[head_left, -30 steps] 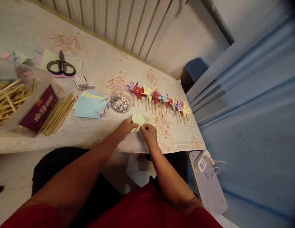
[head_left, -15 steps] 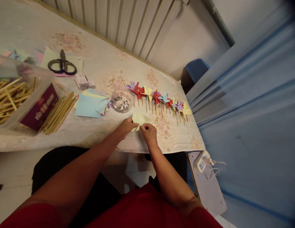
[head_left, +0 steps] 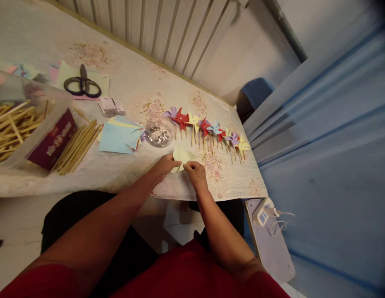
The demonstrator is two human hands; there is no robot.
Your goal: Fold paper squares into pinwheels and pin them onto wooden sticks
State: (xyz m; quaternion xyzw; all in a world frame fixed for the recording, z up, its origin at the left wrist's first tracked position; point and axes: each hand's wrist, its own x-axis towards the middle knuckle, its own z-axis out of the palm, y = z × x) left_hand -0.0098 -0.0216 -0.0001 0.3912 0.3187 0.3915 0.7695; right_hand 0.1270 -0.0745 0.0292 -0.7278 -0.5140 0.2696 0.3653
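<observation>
A pale yellow-green piece of paper (head_left: 183, 155), partly folded, lies on the table near its front edge. My left hand (head_left: 163, 166) is closed on its left side. My right hand (head_left: 195, 173) pinches its near edge with thumb and fingers. Just beyond the paper stands a clear round container of shiny small pieces (head_left: 157, 132). A row of several finished paper pinwheels on sticks (head_left: 207, 129) lies to the right of it.
A stack of coloured paper squares (head_left: 119, 136) lies left of the container. Loose wooden sticks (head_left: 76, 147) and a clear box with sticks and a maroon packet (head_left: 27, 128) sit at the left. Black scissors (head_left: 82, 84) lie on paper farther back. A white power strip (head_left: 264, 210) is at the lower right.
Both hands stay on the pale paper with barely any shift; the view has drifted slightly.
</observation>
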